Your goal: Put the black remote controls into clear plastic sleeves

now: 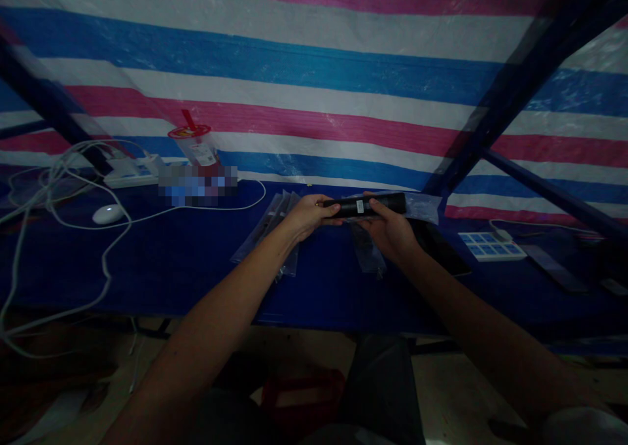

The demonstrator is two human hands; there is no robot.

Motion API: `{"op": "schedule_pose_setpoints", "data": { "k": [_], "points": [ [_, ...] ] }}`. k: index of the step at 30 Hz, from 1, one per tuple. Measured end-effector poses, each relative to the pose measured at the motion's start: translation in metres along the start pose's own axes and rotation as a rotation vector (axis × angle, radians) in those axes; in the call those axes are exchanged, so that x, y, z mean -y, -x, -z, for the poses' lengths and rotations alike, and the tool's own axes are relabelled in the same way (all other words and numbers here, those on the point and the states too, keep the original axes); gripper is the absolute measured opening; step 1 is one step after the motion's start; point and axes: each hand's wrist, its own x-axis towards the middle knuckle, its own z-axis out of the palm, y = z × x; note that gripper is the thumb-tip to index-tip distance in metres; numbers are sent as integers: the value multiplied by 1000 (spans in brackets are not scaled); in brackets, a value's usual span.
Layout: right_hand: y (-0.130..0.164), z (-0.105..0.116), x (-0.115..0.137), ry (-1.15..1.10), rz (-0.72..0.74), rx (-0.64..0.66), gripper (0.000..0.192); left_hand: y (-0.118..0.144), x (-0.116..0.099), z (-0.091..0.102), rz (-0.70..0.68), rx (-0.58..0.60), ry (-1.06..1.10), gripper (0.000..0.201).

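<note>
Black cylinder (366, 206), with a small white label, held level at frame centre above the blue bench (161, 262). I see my left hand (309, 214) clamped on its left end and my right hand (390, 229) wrapped round its middle from below. Its right end sits inside a clear plastic sleeve (422, 206). 
Clear flat bags (275, 232): lying on the bench just left of my left hand. 
White mouse (108, 214) and loose white cables (59, 190): left of frame. 
Power strip (130, 170) and lidded cup with red straw (196, 145): upper left. 
Striped tarpaulin (314, 72): across the top.
</note>
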Motion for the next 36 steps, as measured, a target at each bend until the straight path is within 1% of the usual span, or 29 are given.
{"op": "schedule_pose_setpoints", "data": {
  "k": [8,11,14,16,18,21,23,25,28,31,33,36],
  "points": [
    [3,-6,1,13,42,-10,18,-1,0,2,-12,37,-6,11],
    [5,-10,4,-13,58,-41,18,-3,-2,0,-41,-7,17,7],
    [4,-12,7,-51,47,-61,28,-4,-5,0,-71,-56,30,6],
    [3,-11,9,-59,38,-62,32,-5,-6,2,-92,-83,38,6],
    [0,-8,10,-65,44,-69,33,-6,-9,6,-111,-120,48,7],
    [-4,-2,14,-88,80,-83,31,-8,-15,16,-129,-191,59,8],
    [-6,2,18,-90,87,-91,29,-9,-20,22,-131,-260,60,8],
    [-6,3,21,-82,63,-103,24,-10,-25,27,-154,-379,49,8],
    [-4,2,25,-93,9,-102,14,-11,-27,31,-227,-575,28,7],
    [-1,-1,25,-121,-14,-69,11,-11,-24,31,-262,-710,-8,7],
    [1,-3,24,-133,-15,-37,10,-11,-21,31,-261,-752,-52,6],
    [2,-4,23,-143,-18,-8,10,-11,-21,30,-267,-770,-92,5]
  ]
}}
